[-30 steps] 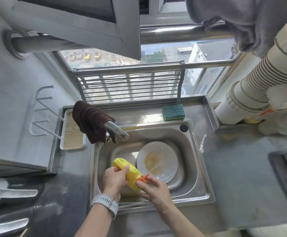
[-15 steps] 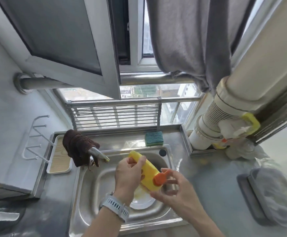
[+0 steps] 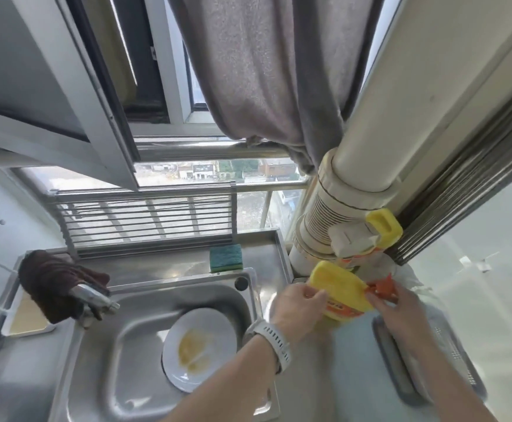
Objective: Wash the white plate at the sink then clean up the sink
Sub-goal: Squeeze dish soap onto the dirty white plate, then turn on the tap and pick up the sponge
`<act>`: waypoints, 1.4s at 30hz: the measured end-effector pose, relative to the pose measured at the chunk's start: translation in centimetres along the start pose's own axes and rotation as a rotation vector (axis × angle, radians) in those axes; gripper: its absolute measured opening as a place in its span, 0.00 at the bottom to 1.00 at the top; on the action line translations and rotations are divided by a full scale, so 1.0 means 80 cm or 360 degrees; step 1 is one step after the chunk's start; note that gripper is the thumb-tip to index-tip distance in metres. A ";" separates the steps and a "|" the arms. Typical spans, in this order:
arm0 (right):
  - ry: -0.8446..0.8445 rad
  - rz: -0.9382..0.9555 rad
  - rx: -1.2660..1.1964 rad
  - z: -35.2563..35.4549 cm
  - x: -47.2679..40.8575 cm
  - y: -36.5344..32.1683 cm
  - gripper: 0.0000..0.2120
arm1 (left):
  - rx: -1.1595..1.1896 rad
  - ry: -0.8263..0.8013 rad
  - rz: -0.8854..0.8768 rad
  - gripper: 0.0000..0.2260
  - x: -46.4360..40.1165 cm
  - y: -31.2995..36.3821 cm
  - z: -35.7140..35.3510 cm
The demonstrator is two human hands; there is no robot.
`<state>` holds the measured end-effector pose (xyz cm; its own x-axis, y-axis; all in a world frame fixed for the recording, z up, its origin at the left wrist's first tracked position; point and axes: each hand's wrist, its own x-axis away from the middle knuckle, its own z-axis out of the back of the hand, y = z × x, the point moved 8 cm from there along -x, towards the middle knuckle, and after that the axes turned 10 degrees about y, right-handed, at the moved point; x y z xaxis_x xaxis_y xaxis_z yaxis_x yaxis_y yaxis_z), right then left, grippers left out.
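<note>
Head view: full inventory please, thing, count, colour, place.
plate: 1, white with yellow smear, in sink
sink: 1, steel, bottom centre
faucet: 1, steel, left of sink
cloth: 1, dark brown, draped on faucet
sponge: 1, green, ledge behind sink
rack: 1, steel, against window
tray: 1, white rim, left of sink
soap bottle: 1, yellow, orange cap, held right of sink
second bottle: 1, yellow and white, by pipe
pipe: 1, cream, right
curtain: 1, grey, top
left hand: grips bottle, white watch
right hand: pinches cap

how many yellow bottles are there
2: one yellow bottle held in both hands over the counter right of the sink, another yellow-capped bottle standing against the pipe behind it. More may be hidden.
</note>
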<state>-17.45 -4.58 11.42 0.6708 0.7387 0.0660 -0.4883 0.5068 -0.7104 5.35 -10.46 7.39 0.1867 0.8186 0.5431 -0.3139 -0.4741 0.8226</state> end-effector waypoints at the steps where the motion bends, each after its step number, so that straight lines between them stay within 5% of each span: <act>1: 0.0009 -0.0018 0.0010 0.007 -0.017 0.008 0.08 | -0.0068 -0.0032 -0.0005 0.13 -0.001 -0.010 0.003; 9: 0.0068 -0.0162 -0.0069 0.018 -0.048 0.020 0.12 | -0.0110 0.0194 0.0234 0.09 -0.003 -0.110 0.085; 17: 0.0211 -0.0457 -0.0505 0.007 0.037 0.026 0.23 | -0.0020 0.0410 0.0304 0.07 0.038 -0.160 0.197; 21: -0.0040 -0.0387 -0.0280 -0.071 0.107 0.021 0.17 | 0.0080 0.0583 0.0512 0.08 0.060 -0.223 0.262; 24: -0.0118 -0.0042 -0.0072 -0.159 0.172 -0.038 0.17 | 0.0038 0.0808 0.0602 0.06 0.062 -0.260 0.314; 27: -0.0492 0.0292 -0.0045 -0.278 0.230 -0.108 0.11 | 0.0001 0.1171 0.0543 0.03 0.048 -0.270 0.374; 31: -0.0881 0.0385 -0.0198 -0.425 0.256 -0.172 0.03 | -0.0056 0.1711 0.0349 0.08 0.027 -0.238 0.450; 35: -0.1244 0.0032 -0.0524 -0.558 0.277 -0.219 0.06 | 0.0141 0.1859 0.0433 0.16 0.007 -0.236 0.486; 37: -0.1332 -0.0165 -0.0789 -0.600 0.292 -0.236 0.05 | 0.0301 0.1810 0.0415 0.12 0.000 -0.241 0.489; 42: -0.1190 -0.0457 -0.1144 -0.637 0.309 -0.230 0.09 | 0.0497 0.1724 0.0341 0.16 -0.010 -0.245 0.487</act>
<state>36.57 -18.34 -9.58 0.0774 0.8416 0.5345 0.2395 0.5047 -0.8294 47.60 -14.44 -2.65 -0.7896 0.4885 0.3714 0.0306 -0.5732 0.8189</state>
